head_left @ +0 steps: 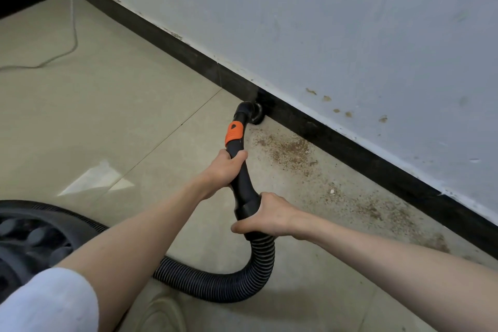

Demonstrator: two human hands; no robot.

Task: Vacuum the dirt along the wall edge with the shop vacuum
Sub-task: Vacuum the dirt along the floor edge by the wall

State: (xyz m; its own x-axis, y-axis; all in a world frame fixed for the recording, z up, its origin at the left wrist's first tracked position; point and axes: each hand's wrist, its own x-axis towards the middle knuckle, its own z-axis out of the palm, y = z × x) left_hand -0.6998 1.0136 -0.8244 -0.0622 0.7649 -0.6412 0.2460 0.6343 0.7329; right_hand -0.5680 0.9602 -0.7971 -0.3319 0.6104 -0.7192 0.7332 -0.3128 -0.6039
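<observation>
My left hand and right hand curl their fingers around the wand; its nozzle touches the baseboard beside dirt.

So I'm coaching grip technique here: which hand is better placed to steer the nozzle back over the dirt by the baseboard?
The left hand. It grips the rigid wand nearest the nozzle, so it can steer. The right hand holds the cuff by the hose, beside the dirt.

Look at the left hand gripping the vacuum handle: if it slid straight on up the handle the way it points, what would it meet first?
The left hand would first meet the orange collar on the handle, then the brush nozzle at the black baseboard; depth is hard to judge.
</observation>
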